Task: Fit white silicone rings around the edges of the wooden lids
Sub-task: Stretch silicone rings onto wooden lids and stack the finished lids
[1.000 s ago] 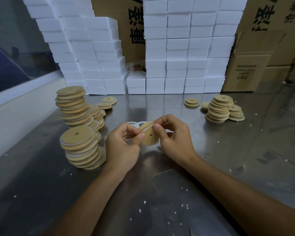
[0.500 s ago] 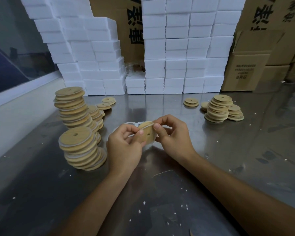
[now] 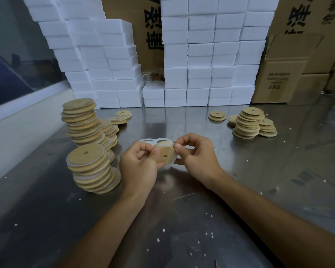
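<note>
A round wooden lid (image 3: 165, 154) with a small centre hole is held upright between both hands above the steel table. A white silicone ring (image 3: 174, 159) runs round its right and lower edge. My left hand (image 3: 138, 165) pinches the lid's left edge with thumb and fingers. At the top right edge, my right hand (image 3: 196, 157) pinches lid and ring. Loose white rings (image 3: 145, 140) lie flat on the table just behind the hands.
Two leaning stacks of ringed lids (image 3: 91, 167) (image 3: 81, 120) stand at the left. Bare lids are stacked at the right (image 3: 247, 122), with a few loose ones (image 3: 217, 115). White foam blocks (image 3: 201, 55) and cardboard boxes (image 3: 278, 82) wall off the back. The steel table (image 3: 172, 219) carries white crumbs.
The lid has turned a little between my fingers and more of the white ring now sits on its right and lower edge. Both hands stay in the same place.
</note>
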Action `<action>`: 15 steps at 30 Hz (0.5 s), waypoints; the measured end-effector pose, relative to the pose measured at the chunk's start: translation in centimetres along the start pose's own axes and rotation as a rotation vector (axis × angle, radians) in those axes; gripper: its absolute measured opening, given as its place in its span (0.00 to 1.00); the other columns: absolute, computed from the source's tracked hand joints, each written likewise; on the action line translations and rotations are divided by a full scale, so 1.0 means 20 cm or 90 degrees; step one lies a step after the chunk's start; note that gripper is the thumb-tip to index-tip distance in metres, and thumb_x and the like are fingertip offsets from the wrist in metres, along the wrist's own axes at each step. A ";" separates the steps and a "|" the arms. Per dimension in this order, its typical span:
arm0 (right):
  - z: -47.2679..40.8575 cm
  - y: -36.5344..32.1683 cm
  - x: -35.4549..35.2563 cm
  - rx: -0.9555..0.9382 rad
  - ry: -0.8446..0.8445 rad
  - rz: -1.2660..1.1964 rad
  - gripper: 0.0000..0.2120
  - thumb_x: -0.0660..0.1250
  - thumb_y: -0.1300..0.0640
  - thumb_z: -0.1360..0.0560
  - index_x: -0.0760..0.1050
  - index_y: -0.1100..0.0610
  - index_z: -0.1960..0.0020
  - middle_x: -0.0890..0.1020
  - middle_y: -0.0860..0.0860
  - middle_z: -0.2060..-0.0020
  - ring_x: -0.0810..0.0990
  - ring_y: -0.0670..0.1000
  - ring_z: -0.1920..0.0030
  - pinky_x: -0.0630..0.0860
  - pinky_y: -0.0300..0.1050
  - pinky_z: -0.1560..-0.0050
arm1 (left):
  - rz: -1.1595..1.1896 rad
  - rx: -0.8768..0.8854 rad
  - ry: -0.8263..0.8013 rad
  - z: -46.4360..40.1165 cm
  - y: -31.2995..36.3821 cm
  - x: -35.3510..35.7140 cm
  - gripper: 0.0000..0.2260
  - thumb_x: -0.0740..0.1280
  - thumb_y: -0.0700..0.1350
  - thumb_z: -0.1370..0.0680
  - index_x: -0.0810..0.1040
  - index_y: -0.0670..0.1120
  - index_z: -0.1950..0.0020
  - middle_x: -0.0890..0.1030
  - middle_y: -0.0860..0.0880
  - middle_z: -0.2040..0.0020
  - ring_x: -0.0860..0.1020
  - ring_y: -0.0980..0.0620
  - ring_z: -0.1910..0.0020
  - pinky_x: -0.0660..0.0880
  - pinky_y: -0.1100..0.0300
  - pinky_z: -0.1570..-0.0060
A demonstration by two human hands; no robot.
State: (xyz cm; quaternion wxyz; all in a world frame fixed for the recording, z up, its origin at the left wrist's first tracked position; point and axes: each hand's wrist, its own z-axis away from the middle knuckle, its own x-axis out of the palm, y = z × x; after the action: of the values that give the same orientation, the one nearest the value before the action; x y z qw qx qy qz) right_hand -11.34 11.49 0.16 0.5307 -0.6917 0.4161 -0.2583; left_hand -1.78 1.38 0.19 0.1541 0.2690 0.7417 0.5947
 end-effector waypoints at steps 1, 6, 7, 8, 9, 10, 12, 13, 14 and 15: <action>0.00 0.00 0.00 0.008 -0.005 -0.004 0.08 0.66 0.68 0.22 0.77 0.59 0.59 0.80 0.54 0.57 0.86 0.56 0.59 0.85 0.52 0.58 | 0.020 -0.015 -0.001 0.00 0.00 0.00 0.10 0.69 0.32 0.25 0.76 0.43 0.63 0.84 0.49 0.66 0.85 0.50 0.60 0.81 0.60 0.65; 0.01 -0.02 -0.01 0.036 -0.004 -0.090 0.08 0.66 0.69 0.22 0.77 0.62 0.59 0.80 0.57 0.58 0.84 0.47 0.65 0.82 0.43 0.63 | 0.063 -0.003 -0.008 -0.01 0.03 -0.01 0.09 0.68 0.31 0.24 0.76 0.42 0.61 0.84 0.46 0.64 0.84 0.50 0.62 0.80 0.62 0.67; 0.01 -0.03 0.00 0.027 -0.001 -0.095 0.08 0.66 0.69 0.22 0.77 0.62 0.59 0.80 0.57 0.58 0.84 0.47 0.65 0.82 0.43 0.63 | 0.046 0.021 -0.009 0.00 0.02 -0.01 0.09 0.67 0.32 0.23 0.76 0.43 0.61 0.83 0.44 0.62 0.84 0.50 0.61 0.80 0.62 0.67; 0.01 -0.03 0.00 0.015 0.001 -0.091 0.08 0.66 0.69 0.22 0.77 0.61 0.59 0.80 0.56 0.59 0.84 0.46 0.65 0.82 0.43 0.63 | 0.030 0.041 -0.010 0.00 0.02 -0.01 0.09 0.67 0.32 0.23 0.75 0.44 0.61 0.83 0.44 0.61 0.84 0.50 0.59 0.80 0.61 0.66; 0.01 -0.03 0.00 0.003 0.001 -0.082 0.08 0.66 0.68 0.22 0.76 0.61 0.59 0.80 0.55 0.59 0.84 0.47 0.65 0.83 0.43 0.63 | 0.020 0.056 -0.012 0.00 0.01 0.00 0.09 0.66 0.33 0.23 0.75 0.44 0.60 0.82 0.43 0.61 0.84 0.49 0.58 0.81 0.60 0.65; 0.01 -0.03 0.00 -0.008 0.000 -0.072 0.08 0.66 0.68 0.22 0.76 0.60 0.59 0.80 0.55 0.59 0.84 0.47 0.64 0.83 0.44 0.62 | 0.011 0.067 -0.015 0.00 0.01 -0.01 0.09 0.66 0.33 0.22 0.75 0.45 0.60 0.82 0.43 0.61 0.84 0.48 0.57 0.81 0.59 0.65; 0.01 -0.03 0.00 -0.028 -0.002 -0.059 0.08 0.66 0.68 0.22 0.76 0.59 0.58 0.80 0.55 0.59 0.84 0.47 0.63 0.84 0.47 0.60 | -0.003 0.089 -0.020 0.00 0.00 -0.01 0.10 0.66 0.35 0.22 0.74 0.47 0.59 0.82 0.44 0.59 0.84 0.48 0.55 0.82 0.55 0.63; 0.01 -0.03 0.00 -0.038 -0.003 -0.054 0.08 0.66 0.67 0.21 0.76 0.59 0.58 0.80 0.55 0.58 0.84 0.47 0.63 0.84 0.48 0.59 | -0.003 0.100 -0.025 0.00 0.00 -0.01 0.10 0.66 0.35 0.22 0.74 0.48 0.59 0.82 0.44 0.58 0.84 0.48 0.55 0.82 0.54 0.63; 0.01 -0.03 0.00 -0.046 -0.003 -0.049 0.08 0.65 0.67 0.21 0.76 0.59 0.58 0.79 0.55 0.58 0.84 0.47 0.63 0.84 0.49 0.59 | -0.002 0.111 -0.033 0.00 0.00 -0.01 0.11 0.66 0.35 0.21 0.74 0.50 0.59 0.82 0.45 0.57 0.84 0.48 0.55 0.82 0.53 0.63; 0.01 -0.04 0.00 -0.051 -0.002 -0.048 0.08 0.65 0.67 0.21 0.76 0.59 0.57 0.79 0.55 0.58 0.83 0.47 0.63 0.84 0.50 0.58 | -0.002 0.120 -0.041 0.00 0.00 -0.01 0.12 0.65 0.35 0.21 0.74 0.51 0.59 0.81 0.44 0.56 0.84 0.48 0.55 0.82 0.53 0.63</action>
State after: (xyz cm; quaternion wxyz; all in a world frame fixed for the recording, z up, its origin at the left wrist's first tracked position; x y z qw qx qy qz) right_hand -10.92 11.68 0.77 0.4931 -0.7283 0.3987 -0.2600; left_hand -1.57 1.25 0.24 0.1528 0.3003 0.7895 0.5130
